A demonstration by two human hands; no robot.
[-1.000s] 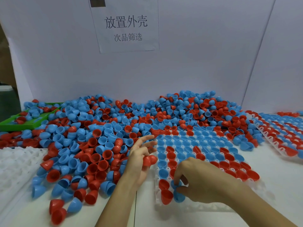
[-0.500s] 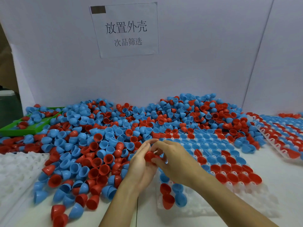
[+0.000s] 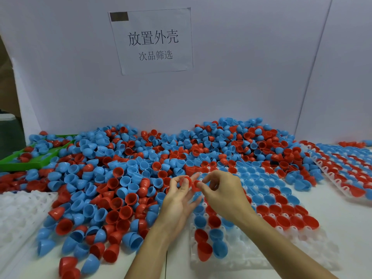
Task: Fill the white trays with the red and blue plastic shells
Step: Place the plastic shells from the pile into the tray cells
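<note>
Red shells [image 3: 189,183] sit pinched between fingers [image 3: 201,185] of both hands.

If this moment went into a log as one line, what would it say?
step: passing red shells between hands | left hand: pinching red shell | right hand: pinching another | white tray: partly filled, front pockets bare

Far-right tray [image 3: 342,174] cut off by the edge; centre white tray [image 3: 261,256] part-hidden beneath both forearms
</note>
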